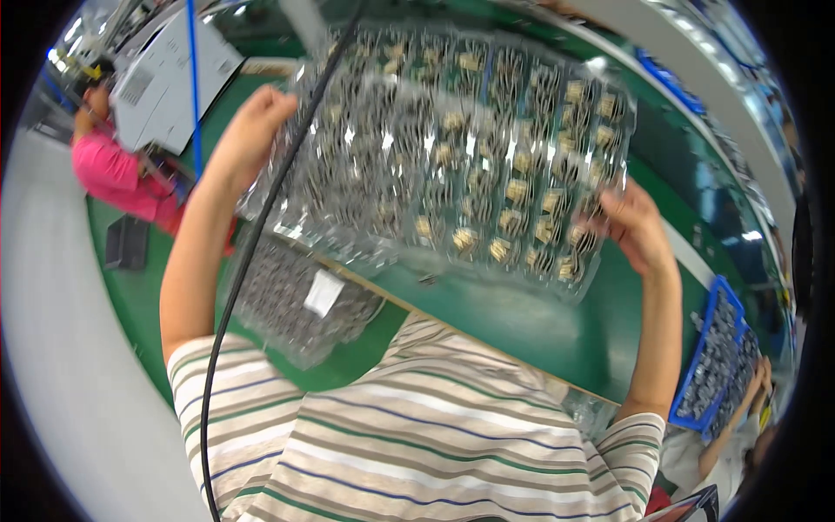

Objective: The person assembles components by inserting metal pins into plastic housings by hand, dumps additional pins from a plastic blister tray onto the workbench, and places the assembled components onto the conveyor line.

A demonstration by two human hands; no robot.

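Observation:
Between my two hands spans a wide, clear plastic blister tray [404, 165], its pockets filled with small parts that have dark wires and pale yellow ends. My left hand [259, 126] pinches the tray's upper left edge. On the other side, my right hand [639, 224] is closed on its right edge, the fingertips partly hidden by the plastic. The tray slants over the green work table [513, 317]. Glare on the plastic hides some pockets, and I cannot tell whether it is one tray or several stacked.
Below the table's left edge sits a stack of filled clear trays [278, 291] with a white label [324, 292]. Blue bins [713, 357] of small dark parts stand at right, beside a co-worker's arm. A person in pink [113, 170] is at far left. A black cable [252, 235] crosses the view.

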